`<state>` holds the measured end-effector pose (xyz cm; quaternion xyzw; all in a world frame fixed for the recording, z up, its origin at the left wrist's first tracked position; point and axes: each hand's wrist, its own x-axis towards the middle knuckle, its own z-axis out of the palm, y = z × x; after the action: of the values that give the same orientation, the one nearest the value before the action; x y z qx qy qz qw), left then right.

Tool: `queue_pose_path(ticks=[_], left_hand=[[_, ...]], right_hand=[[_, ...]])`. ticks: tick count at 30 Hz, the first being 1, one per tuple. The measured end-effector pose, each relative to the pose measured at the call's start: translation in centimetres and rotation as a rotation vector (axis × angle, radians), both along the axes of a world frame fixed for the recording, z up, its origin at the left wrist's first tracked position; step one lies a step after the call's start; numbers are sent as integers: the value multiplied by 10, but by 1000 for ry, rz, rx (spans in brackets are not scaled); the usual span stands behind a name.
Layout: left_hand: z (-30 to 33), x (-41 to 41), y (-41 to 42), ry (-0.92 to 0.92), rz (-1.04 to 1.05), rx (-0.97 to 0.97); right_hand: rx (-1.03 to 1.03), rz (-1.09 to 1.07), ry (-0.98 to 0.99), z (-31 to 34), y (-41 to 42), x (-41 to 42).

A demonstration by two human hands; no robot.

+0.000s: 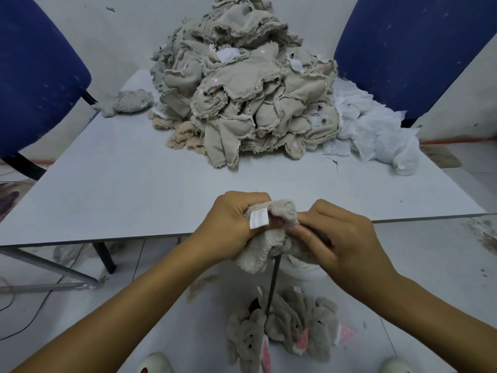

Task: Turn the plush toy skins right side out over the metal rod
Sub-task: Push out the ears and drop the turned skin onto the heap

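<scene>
The plush toy skin [269,238] sits bunched on top of the one metal rod [273,286], just in front of the table [134,184] edge. The left hand [231,224] grips it, fingers curled round. The right hand [341,238] pinches it. Pull too hard and the rod may poke through or a seam may rip. Turned skins [282,335] lie below, too bunched to count. One big pile [242,90] waits far back between two blue chairs [35,71].

Small toy-sewing workshop, heap of unturned plush skins [242,84] on a plain grey surface [107,184], turned skins [282,332] piled on tiled floor [430,265], blue chairs [35,71]
</scene>
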<state>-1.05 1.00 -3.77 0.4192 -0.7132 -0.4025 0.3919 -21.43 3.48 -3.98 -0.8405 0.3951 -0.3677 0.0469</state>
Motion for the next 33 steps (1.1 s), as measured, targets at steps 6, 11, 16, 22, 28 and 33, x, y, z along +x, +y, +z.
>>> queue_pose_path(ticks=[6,11,16,22,28,33], left_hand=[[-3,4,3,-393,-65,-125],[-1,4,10,-332,-53,-67],[5,-1,14,-181,-32,-148],[47,-9,-13,231,310,-251],[24,16,-48,-588,661,-82],[12,6,-55,-708,219,-297]], right_hand=[[36,-35,84,-8,4,5],[57,-3,88,-8,1,0],[126,57,88,7,-3,-4],[178,51,-292,70,-51,-3],[462,-99,-126,24,-98,11],[390,-124,178,1,-108,10]])
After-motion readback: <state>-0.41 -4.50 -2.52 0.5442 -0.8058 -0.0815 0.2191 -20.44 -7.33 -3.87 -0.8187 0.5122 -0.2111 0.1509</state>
